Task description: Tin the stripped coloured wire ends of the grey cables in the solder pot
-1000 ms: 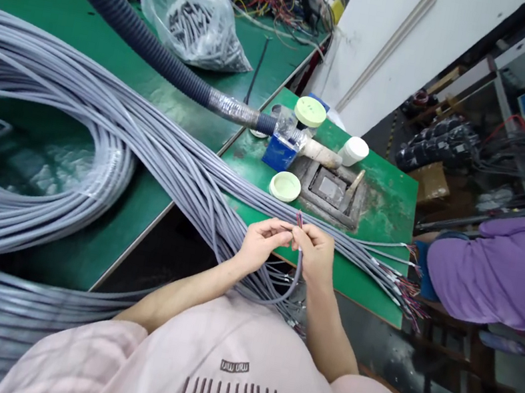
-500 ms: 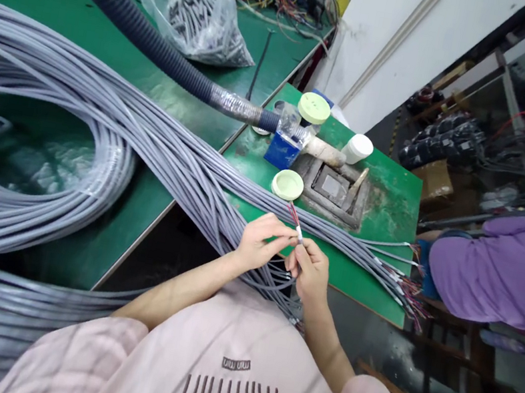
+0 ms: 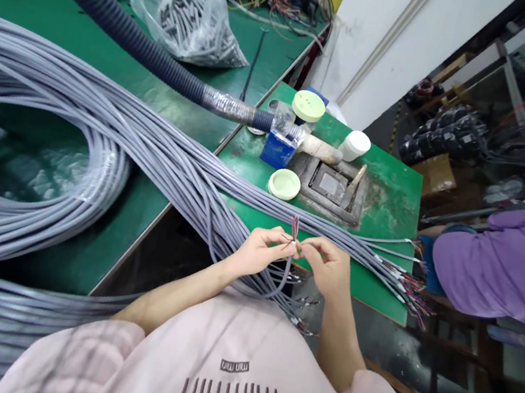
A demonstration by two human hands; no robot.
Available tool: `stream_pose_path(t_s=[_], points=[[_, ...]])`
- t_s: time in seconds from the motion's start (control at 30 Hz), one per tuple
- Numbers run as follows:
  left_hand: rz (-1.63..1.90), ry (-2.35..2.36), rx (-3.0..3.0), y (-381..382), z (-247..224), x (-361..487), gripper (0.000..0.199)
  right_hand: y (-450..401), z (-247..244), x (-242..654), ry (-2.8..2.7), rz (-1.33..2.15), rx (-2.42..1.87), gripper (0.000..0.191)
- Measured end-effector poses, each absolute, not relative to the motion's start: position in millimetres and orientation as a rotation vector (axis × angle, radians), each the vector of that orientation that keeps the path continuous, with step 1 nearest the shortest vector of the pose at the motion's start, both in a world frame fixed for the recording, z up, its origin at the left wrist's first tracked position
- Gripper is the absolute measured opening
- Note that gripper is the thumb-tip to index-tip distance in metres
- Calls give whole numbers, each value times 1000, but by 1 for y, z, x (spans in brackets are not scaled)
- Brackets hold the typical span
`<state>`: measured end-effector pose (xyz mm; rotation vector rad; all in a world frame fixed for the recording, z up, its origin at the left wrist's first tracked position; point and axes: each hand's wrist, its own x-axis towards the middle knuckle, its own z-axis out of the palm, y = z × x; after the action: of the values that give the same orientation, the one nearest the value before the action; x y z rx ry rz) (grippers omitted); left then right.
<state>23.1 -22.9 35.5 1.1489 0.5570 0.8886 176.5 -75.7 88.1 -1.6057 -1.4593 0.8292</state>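
Note:
My left hand (image 3: pixel 259 251) is closed in a pinch on the end of a grey cable (image 3: pixel 286 272), just below its stripped part. Thin coloured wires (image 3: pixel 294 225) stand up out of that end, and a dark one splays to the left. From the other side my right hand (image 3: pixel 330 267) pinches at the same spot, its fingertips closed on what looks like a thin wire. The fingertips partly hide it. Below the held end the cable curves down in a loop. A long bundle of grey cables (image 3: pixel 182 159) runs behind both hands across the benches.
A small green table (image 3: pixel 392 179) bears a framed grey block (image 3: pixel 330 183), a pale green lid (image 3: pixel 284 184), a white jar (image 3: pixel 355 146) and a blue box (image 3: pixel 277 150). A ribbed hose (image 3: pixel 134 31) crosses above. To the right is a person in purple (image 3: pixel 510 260).
My right hand has moved right and turned, its fingertips now beside the wires. The cable end has gone from tilted to upright, and its wires have spread. My left hand still pinches it.

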Motion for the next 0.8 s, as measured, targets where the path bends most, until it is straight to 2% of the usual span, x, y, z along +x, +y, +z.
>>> stream_pose_path(t_s=[0.13,0.23,0.33,0.6,0.8], points=[[895,576,1222,-29,29,28,26,-67,106,173,-1696,419,-1620,15],[889,577,1210,-31,26,30,25,-61,110,167,-1783,264,-1616,18],[893,579,1138,-30,29,28,26,-61,109,167,-1769,285,-1569,22],[897,592,869,-28,29,28,26,-71,92,174,-1574,404,-1483,16],[835,632,707,-26,32,30,34,-74,85,180,-1564,366,-1444,14]])
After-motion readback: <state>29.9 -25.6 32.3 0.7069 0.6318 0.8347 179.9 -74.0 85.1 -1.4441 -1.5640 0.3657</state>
